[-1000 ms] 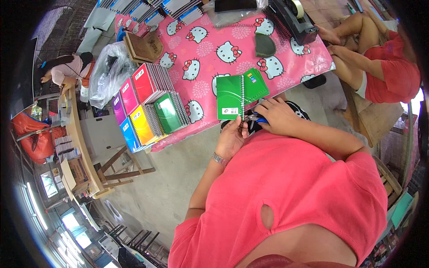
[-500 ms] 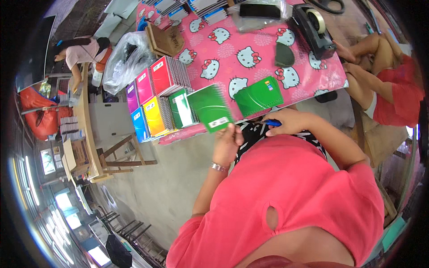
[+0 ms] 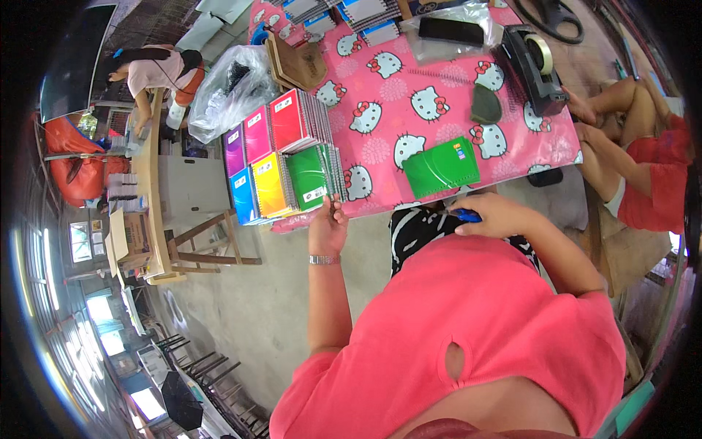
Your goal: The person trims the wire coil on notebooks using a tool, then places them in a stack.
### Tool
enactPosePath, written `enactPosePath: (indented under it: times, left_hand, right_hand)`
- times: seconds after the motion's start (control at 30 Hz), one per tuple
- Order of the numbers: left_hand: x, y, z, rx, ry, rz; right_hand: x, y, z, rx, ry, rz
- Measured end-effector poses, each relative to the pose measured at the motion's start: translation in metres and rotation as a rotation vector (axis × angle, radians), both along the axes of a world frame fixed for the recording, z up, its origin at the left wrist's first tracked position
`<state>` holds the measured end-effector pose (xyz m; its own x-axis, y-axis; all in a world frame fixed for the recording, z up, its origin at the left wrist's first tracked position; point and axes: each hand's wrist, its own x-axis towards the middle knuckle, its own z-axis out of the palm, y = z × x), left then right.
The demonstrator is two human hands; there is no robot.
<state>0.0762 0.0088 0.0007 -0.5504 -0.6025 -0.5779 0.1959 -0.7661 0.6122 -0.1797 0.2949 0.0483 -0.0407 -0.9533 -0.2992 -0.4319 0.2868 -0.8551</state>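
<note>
At the near left of the pink table, my left hand (image 3: 329,227) pinches the lower corner of a green spiral notebook (image 3: 307,174). That notebook lies on the green pile, beside stacks of yellow notebooks (image 3: 269,184) and red notebooks (image 3: 287,121). Close to my waist, my right hand (image 3: 501,214) is closed around a small blue object (image 3: 466,215) whose kind is mostly hidden. Just beyond it, other green notebooks (image 3: 442,168) lie flat near the table edge.
A black tape dispenser (image 3: 537,69) stands at the far right of the pink table (image 3: 380,150), near a dark green pouch (image 3: 485,104). A clear plastic bag (image 3: 234,91) and brown wooden piece (image 3: 296,62) sit left. Another person (image 3: 654,161) sits at the right.
My left hand has carried the green notebook leftward and laid it onto the green pile. My right hand still grips the blue object near my waist.
</note>
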Motion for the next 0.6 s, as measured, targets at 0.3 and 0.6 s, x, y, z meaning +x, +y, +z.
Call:
enactPosePath:
  times: [0.3, 0.6]
  left_hand:
    - [0.010, 0.005, -0.005, 0.068, -0.131, 0.044]
    - [0.012, 0.004, -0.006, 0.006, -0.227, 0.019]
  right_hand:
    - [-0.082, 0.008, -0.037, -0.405, 0.171, -0.608]
    - [-0.061, -0.004, -0.060, -0.192, 0.758, -0.478]
